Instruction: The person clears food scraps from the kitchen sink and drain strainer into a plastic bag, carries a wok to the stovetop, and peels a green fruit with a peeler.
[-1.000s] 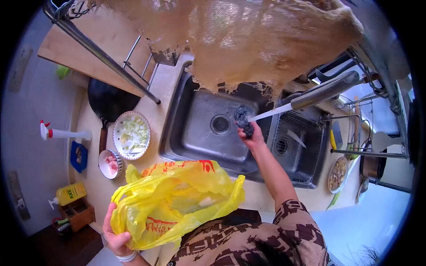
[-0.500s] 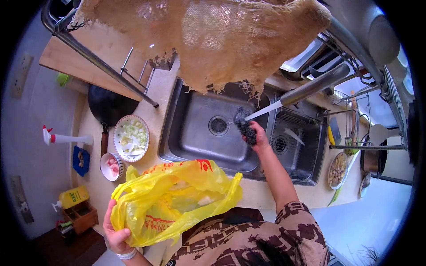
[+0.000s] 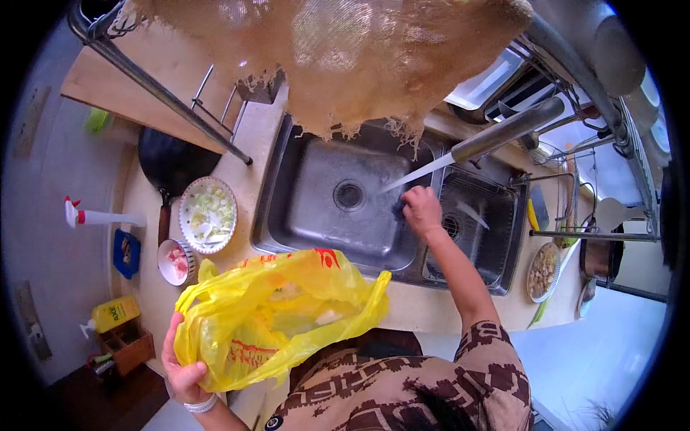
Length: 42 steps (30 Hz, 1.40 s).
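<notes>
My left hand (image 3: 185,370) grips the edge of a yellow plastic bag (image 3: 280,316) with red print, its mouth open in front of my body. Pale scraps show inside the bag. Over the right side of the large sink basin (image 3: 309,230), my right hand (image 3: 422,208) is closed around a dark scouring pad (image 3: 399,209), mostly hidden by my fingers. A stream of water (image 3: 417,173) runs down from the faucet (image 3: 507,129) beside that hand.
Left of the sink are a plate of chopped greens (image 3: 208,215), a bowl of pink meat (image 3: 175,261), a black wok (image 3: 172,161) and a spray bottle (image 3: 104,218). A cloth (image 3: 374,65) hangs overhead. Another bowl (image 3: 543,272) stands at the right.
My right hand has closed more tightly around the pad, which now shows much less, and has moved slightly up from the half-second-old view. My left hand still holds the bag.
</notes>
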{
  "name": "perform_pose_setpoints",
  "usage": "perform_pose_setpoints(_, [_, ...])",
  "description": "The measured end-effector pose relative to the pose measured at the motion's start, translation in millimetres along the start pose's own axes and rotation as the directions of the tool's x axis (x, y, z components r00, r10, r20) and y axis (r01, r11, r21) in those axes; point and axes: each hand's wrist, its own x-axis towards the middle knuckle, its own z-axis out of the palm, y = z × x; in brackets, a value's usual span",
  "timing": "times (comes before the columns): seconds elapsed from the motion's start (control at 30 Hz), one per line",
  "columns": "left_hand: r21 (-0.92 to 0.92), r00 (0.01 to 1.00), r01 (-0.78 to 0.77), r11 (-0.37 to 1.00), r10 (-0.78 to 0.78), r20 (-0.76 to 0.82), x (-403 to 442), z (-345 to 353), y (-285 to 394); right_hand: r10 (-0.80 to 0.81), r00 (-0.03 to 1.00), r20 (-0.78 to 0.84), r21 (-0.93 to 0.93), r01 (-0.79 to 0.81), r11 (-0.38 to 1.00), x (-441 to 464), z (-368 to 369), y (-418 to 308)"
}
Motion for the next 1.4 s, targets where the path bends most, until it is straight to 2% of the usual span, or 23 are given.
perform_pose_setpoints(0.03, [-0.006,1.0,0.003,1.0,-0.003,-0.001,0.3,1.5,0.6,0.092,0.985,-0.149,0.241,-0.054,0.969,-4.2,-10.1,-2.0])
perform_pose_setpoints(0.13, [-0.007,1.0,0.003,1.0,-0.003,0.004,1.2,-0.4,-1.5,0.187,0.915,-0.358,0.255,-0.097,0.962,-36.1,-46.9,2.7])
perform_pose_setpoints(0.23, [0.001,1.0,-0.002,1.0,0.002,0.023,3.8,-4.1,-3.6,0.28,0.889,-0.363,0.223,-0.209,0.952,-88.4,-67.9,29.9])
perform_pose_setpoints(0.3, [0.007,0.999,0.004,1.0,-0.004,0.036,5.3,-2.1,-4.4,0.5,0.865,-0.041,0.041,-0.498,0.866,-115.8,-81.1,47.2])
perform_pose_setpoints(0.33, [-0.003,0.999,0.006,1.0,-0.006,0.038,5.7,0.2,-4.3,0.503,0.863,-0.041,0.034,-0.502,0.864,-121.5,-73.4,69.5])
perform_pose_setpoints(0.4, [-0.017,1.0,0.007,1.0,-0.006,0.031,6.3,6.3,-4.2,0.504,0.831,-0.234,0.153,-0.48,0.864,-118.2,-44.5,124.3])
perform_pose_setpoints(0.43, [-0.03,1.0,0.015,0.999,-0.014,0.02,5.6,10.8,-1.8,0.602,0.775,-0.191,0.467,-0.468,0.751,-99.2,-52.6,140.6])
perform_pose_setpoints(0.47, [-0.038,1.0,0.022,0.999,-0.021,0.005,4.4,13.7,-0.2,0.68,0.725,-0.105,0.73,-0.409,0.548,-71.1,-58.3,155.5])
perform_pose_setpoints(0.5, [-0.034,1.0,0.021,0.999,-0.021,-0.014,3.3,13.9,0.4,0.673,0.726,-0.144,0.856,-0.25,0.453,-47.6,-51.5,176.4])
perform_pose_setpoints(0.53, [-0.017,1.0,0.018,1.0,-0.017,0.011,3.0,12.3,0.0,0.682,0.726,-0.094,0.898,-0.234,0.372,-25.4,-61.3,180.0])
perform_pose_setpoints(0.6, [-0.011,0.999,0.022,1.0,-0.022,0.032,1.5,11.6,1.4,0.715,0.699,-0.002,0.997,-0.051,0.053,19.4,-64.9,186.0])
perform_pose_setpoints(0.63, [-0.005,1.0,0.015,1.0,-0.015,0.018,0.6,10.5,1.9,0.706,0.708,0.005,0.998,-0.051,0.044,30.7,-65.3,184.3])
perform_pose_setpoints(0.7, [0.002,0.999,0.016,1.0,-0.016,0.045,0.0,7.3,3.0,0.635,0.772,0.034,0.986,0.077,-0.147,44.4,-71.2,176.7])
perform_pose_setpoints(0.9, [-0.034,0.998,0.026,0.999,-0.024,0.05,3.3,11.4,-1.4,0.588,0.809,-0.029,0.993,0.088,-0.073,29.1,-68.1,165.3])
perform_pose_setpoints(0.97, [-0.039,0.999,0.025,0.999,-0.023,0.048,4.3,8.9,-4.4,0.597,0.75,-0.284,0.868,-0.063,0.492,18.4,-59.4,126.4])
perform_pose_setpoints(1.03, [-0.037,0.998,0.019,0.999,-0.017,0.053,3.2,6.8,-5.5,0.543,0.774,-0.325,0.77,-0.116,0.628,6.5,-24.2,88.9])
perform_pose_setpoints(1.1, [-0.043,0.998,0.026,0.999,-0.023,0.056,3.6,5.7,-6.2,0.336,0.929,-0.157,0.817,-0.069,0.572,-1.3,0.3,35.9])
perform_pose_setpoints(1.17, [-0.04,0.998,0.026,0.999,-0.024,0.053,3.5,5.8,-5.1,0.178,0.977,0.121,0.872,-0.19,0.45,-2.3,40.4,-4.1])
perform_pose_setpoints(1.23, [-0.039,0.999,0.024,0.999,-0.023,0.049,3.4,2.3,-5.1,0.088,0.951,0.298,0.635,-0.266,0.725,3.0,79.7,-21.7])
perform_pose_setpoints(1.27, [-0.016,0.998,0.024,1.0,-0.023,0.052,2.4,-1.1,-5.7,0.082,0.95,0.301,0.636,-0.264,0.725,7.0,100.0,-24.6])
perform_pose_setpoints(1.33, [0.009,0.999,0.024,1.0,-0.025,0.048,0.5,-6.4,-6.7,0.375,0.866,0.331,0.482,-0.497,0.721,17.0,144.5,-29.1])
perform_pose_setpoints(1.37, [-0.012,0.999,0.023,1.0,-0.022,0.043,-0.4,-5.8,-6.7,0.368,0.867,0.335,0.483,-0.494,0.723,20.5,169.9,-25.9])
perform_pose_setpoints(1.4, [-0.033,0.999,0.018,0.999,-0.017,0.039,-1.0,-6.0,-7.7,0.552,0.748,0.369,0.424,-0.664,0.616,27.4,181.4,-26.2])
